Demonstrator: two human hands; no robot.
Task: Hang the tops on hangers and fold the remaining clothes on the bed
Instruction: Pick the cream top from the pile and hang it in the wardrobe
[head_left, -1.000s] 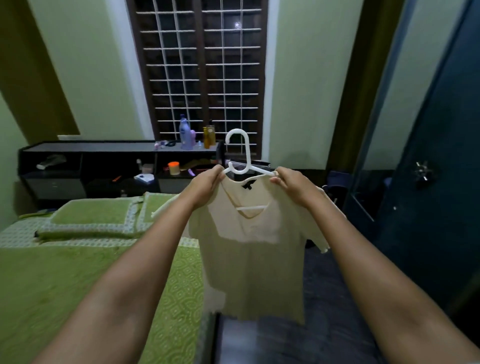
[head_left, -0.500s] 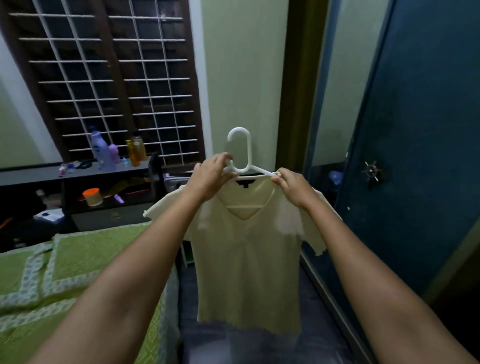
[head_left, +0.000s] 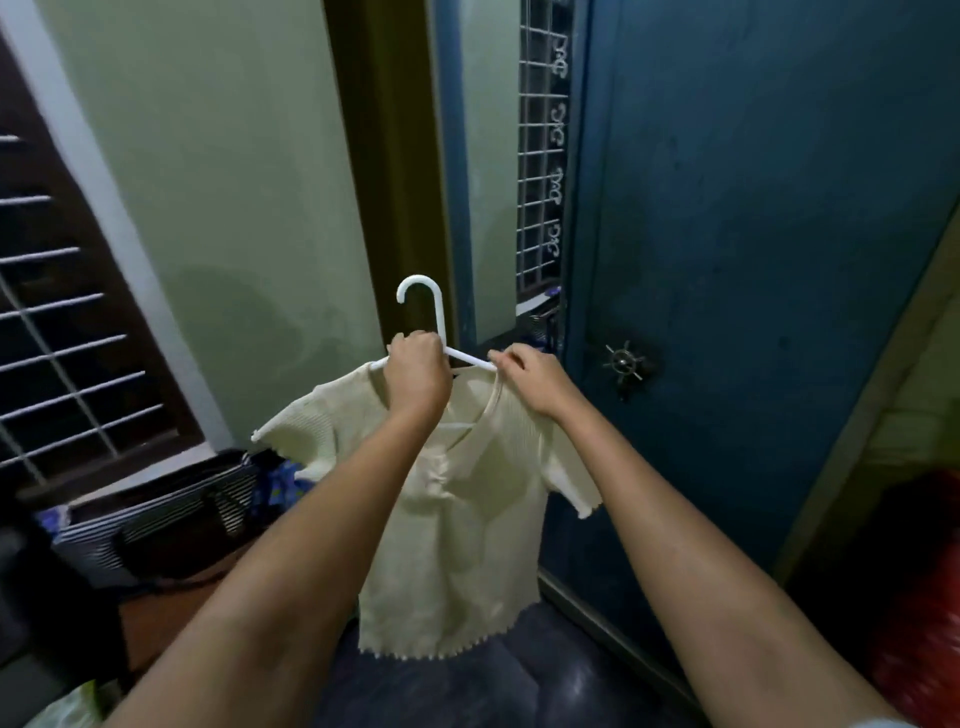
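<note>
A cream short-sleeved ribbed top hangs on a white plastic hanger, held up in front of me at chest height. My left hand grips the hanger at the base of its hook, over the top's left shoulder. My right hand pinches the top's right shoulder against the hanger's arm. The hook points up and is free of any rail. The bed is almost out of view; only a green corner shows at the bottom left.
A blue wardrobe door with a metal wheel-shaped handle stands just right of the top. A mirror panel and a dark wooden post lie behind it. A striped bag sits low left under the window grille.
My view has swung right, from the bed and shelf toward the blue wardrobe. Both hands keep their hold on the hanger and top, which moved along with me.
</note>
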